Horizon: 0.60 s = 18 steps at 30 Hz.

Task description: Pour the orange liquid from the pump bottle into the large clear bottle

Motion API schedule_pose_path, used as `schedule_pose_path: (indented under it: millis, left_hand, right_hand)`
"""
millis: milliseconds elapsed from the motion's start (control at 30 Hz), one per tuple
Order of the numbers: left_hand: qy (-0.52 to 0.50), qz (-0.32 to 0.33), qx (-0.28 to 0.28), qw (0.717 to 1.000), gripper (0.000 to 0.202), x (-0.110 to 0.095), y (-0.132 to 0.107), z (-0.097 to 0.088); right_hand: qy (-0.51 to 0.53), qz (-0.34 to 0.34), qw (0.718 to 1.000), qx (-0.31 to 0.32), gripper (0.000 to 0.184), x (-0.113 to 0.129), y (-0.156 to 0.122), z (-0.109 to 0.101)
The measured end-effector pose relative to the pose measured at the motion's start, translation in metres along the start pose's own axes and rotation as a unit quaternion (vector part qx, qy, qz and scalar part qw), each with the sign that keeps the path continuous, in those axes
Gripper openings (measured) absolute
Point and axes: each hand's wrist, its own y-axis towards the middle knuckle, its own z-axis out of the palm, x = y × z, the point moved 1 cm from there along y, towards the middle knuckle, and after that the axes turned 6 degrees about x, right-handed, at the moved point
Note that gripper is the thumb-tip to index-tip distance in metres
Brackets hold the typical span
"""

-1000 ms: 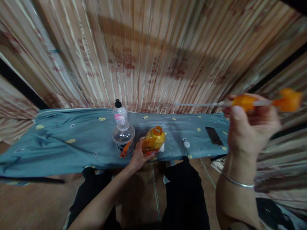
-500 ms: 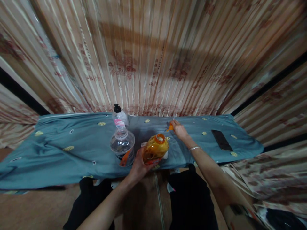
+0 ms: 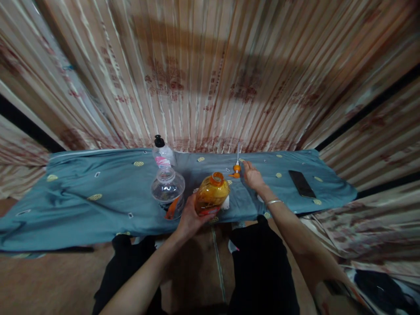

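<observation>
My left hand (image 3: 190,218) is wrapped round an amber bottle (image 3: 212,195), tilted, its neck uncapped. An orange pump head (image 3: 236,170) with a white tube lies on the cloth just beyond the bottle. Right beside it, my right hand (image 3: 252,176) holds nothing, with its fingers partly spread. A clear plastic jug-like bottle (image 3: 168,192) with an open neck stands to the left of the amber bottle. Behind that is a clear bottle (image 3: 164,155) with a black pump top and a pink label. Something white, partly hidden, lies beneath the amber bottle.
A blue-green cloth (image 3: 75,210) with yellow motifs covers the low, long surface. On its right side lies a dark phone (image 3: 302,183). A patterned curtain (image 3: 197,87) hangs behind, and dark poles slope at both sides.
My right hand has let go of the orange pump head, which now lies on the cloth, and drawn a little to the right. My left hand still holds the amber bottle.
</observation>
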Motion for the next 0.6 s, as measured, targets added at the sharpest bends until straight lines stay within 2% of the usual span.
schedule_pose_path:
  millis: [100, 200, 267, 333, 400, 533, 600]
  left_hand:
    - [0.014, 0.002, -0.002, 1.000, 0.080, -0.005, 0.001, -0.004]
    - [0.016, 0.010, -0.002, 1.000, 0.081, -0.009, 0.001, -0.004]
    - [0.015, 0.020, 0.000, 1.000, 0.083, -0.011, -0.001, -0.002]
    - [0.011, 0.032, 0.006, 0.999, 0.088, -0.013, -0.003, 0.002]
    - [0.011, 0.048, 0.025, 0.998, 0.090, -0.014, -0.006, 0.007]
    - [0.010, 0.058, 0.052, 0.997, 0.096, -0.016, -0.010, 0.015]
    - [0.008, 0.064, 0.058, 0.996, 0.097, -0.015, -0.010, 0.018]
  right_hand:
    - [0.153, 0.009, 0.986, -0.068, 0.052, 0.008, -0.030, -0.003]
    - [0.356, -0.036, 0.930, -0.084, 0.048, 0.031, -0.070, -0.003]
    - [0.493, -0.083, 0.865, -0.056, 0.054, 0.051, -0.096, -0.004]
    - [0.582, -0.118, 0.805, 0.015, 0.067, 0.070, -0.118, -0.003]
    - [0.616, -0.138, 0.773, 0.067, 0.084, 0.085, -0.132, -0.003]
    - [0.597, -0.080, 0.792, 0.098, 0.075, 0.096, -0.142, 0.002]
    - [0.602, -0.061, 0.789, 0.108, 0.070, 0.097, -0.143, 0.003]
